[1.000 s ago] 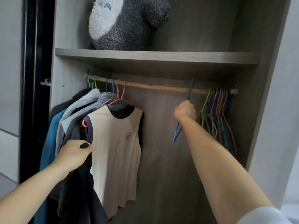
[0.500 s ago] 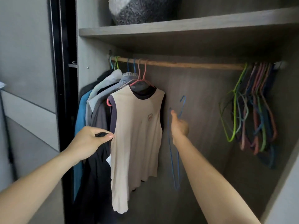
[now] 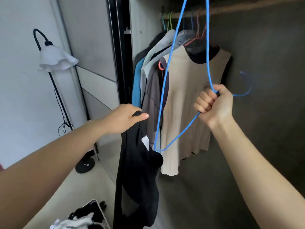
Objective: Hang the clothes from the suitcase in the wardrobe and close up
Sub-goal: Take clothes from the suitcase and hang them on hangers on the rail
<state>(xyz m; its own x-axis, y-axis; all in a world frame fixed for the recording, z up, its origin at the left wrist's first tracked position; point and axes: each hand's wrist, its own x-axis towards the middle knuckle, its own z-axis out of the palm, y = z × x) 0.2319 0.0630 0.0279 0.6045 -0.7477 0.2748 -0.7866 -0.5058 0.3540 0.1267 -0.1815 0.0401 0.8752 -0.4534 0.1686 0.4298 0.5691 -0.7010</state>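
My right hand [image 3: 212, 104] grips a thin blue wire hanger [image 3: 165, 90] in its fist, held up in front of the open wardrobe; the hanger's hook end blurs to the right of the fist. My left hand [image 3: 125, 118] pinches the top edge of a black garment [image 3: 138, 182] with a white label, which hangs down limp. Behind them a beige sleeveless top [image 3: 189, 103] and several other clothes hang at the left end of the wooden rail [image 3: 231, 11]. The open suitcase [image 3: 84, 219], with black and white clothes inside, shows at the bottom edge.
A black floor lamp [image 3: 54, 76] with a white shade stands at the left by the wall, its round base on the floor. The dark sliding door frame [image 3: 117, 52] runs between lamp and wardrobe. The wardrobe's right part is dim back panel.
My right hand has taken the blue hanger off the rail and brought it close in front of me. The view has dropped and turned left, bringing the lamp and suitcase into sight.
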